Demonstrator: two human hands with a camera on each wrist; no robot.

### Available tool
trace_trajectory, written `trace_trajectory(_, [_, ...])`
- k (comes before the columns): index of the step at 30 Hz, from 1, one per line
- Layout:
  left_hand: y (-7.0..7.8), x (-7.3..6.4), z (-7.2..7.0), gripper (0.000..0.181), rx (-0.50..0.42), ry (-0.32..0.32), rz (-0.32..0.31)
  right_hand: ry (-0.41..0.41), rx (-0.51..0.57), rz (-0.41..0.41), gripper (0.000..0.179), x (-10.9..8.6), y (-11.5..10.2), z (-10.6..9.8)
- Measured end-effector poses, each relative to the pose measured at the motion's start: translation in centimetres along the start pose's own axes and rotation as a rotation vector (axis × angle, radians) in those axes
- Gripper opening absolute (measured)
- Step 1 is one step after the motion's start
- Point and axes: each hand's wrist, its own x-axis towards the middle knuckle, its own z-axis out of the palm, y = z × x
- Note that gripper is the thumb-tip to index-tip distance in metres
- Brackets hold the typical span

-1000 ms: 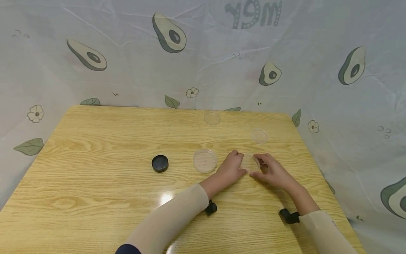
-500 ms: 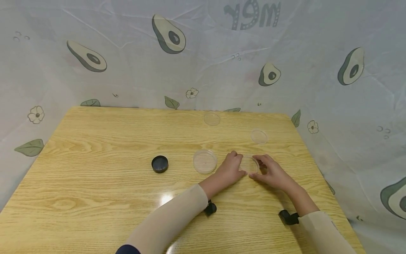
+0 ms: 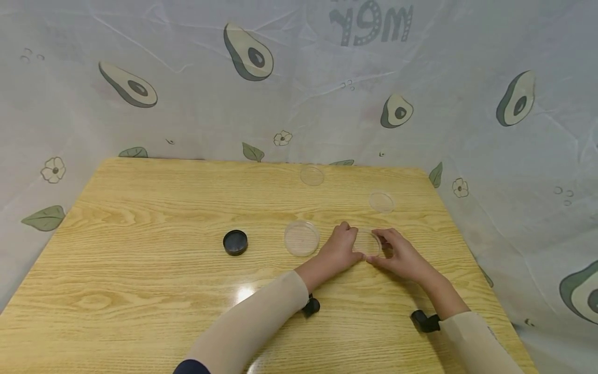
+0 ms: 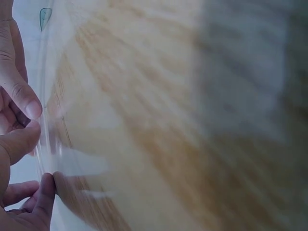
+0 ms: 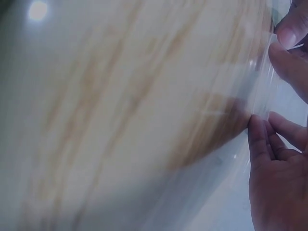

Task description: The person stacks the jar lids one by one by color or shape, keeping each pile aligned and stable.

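A clear, shallow round dish that looks like a petri dish (image 3: 366, 243) is held between both hands at the right of the table in the head view. My left hand (image 3: 339, 246) grips its left side, thumb at the near rim and fingers at the far rim. On the opposite side my right hand (image 3: 402, 253) pinches the rim between thumb and fingers, the two thumbs almost meeting. Both wrist views show fingertips at the clear edge. Left of the left hand lies another petri dish (image 3: 301, 238) on the wood.
Farther back lie two thin clear discs (image 3: 312, 176), (image 3: 381, 202). A small black round container (image 3: 235, 242) stands to the left on the wooden table (image 3: 140, 270). Behind the table hangs a pale cloth (image 3: 196, 104) printed with avocados. Black devices (image 3: 311, 305) sit at the wrists.
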Motion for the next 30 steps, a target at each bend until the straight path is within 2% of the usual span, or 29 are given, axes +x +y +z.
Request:
trace_trajectory(7, [0.0, 0.0, -0.2, 0.057, -0.007, -0.006, -0.016, -0.022, 0.004, 0.0, 0.068, 0.2, 0.1, -0.1])
trace_trajectory(13, [0.1, 0.1, -0.2, 0.055, -0.016, -0.005, -0.025, -0.066, 0.103, 0.037, 0.066, 0.4, 0.5, -1.1])
trace_trajectory(16, [0.1, 0.1, -0.2, 0.056, -0.014, -0.004, -0.022, -0.013, 0.109, 0.056, 0.057, 1.1, 0.9, -1.9])
trace_trajectory(19, [0.1, 0.1, -0.2, 0.056, -0.009, -0.003, -0.018, 0.081, 0.065, 0.099, 0.054, 2.1, 1.7, -2.6])
trace_trajectory(23, [0.1, 0.0, -0.3, 0.054, -0.007, -0.005, -0.023, 0.152, 0.066, 0.181, 0.065, 3.8, 2.9, -3.2])
trace_trajectory(30, [0.3, 0.0, -0.4, 0.051, -0.024, -0.006, -0.008, 0.129, 0.086, 0.325, 0.092, 6.2, 4.3, -3.4])
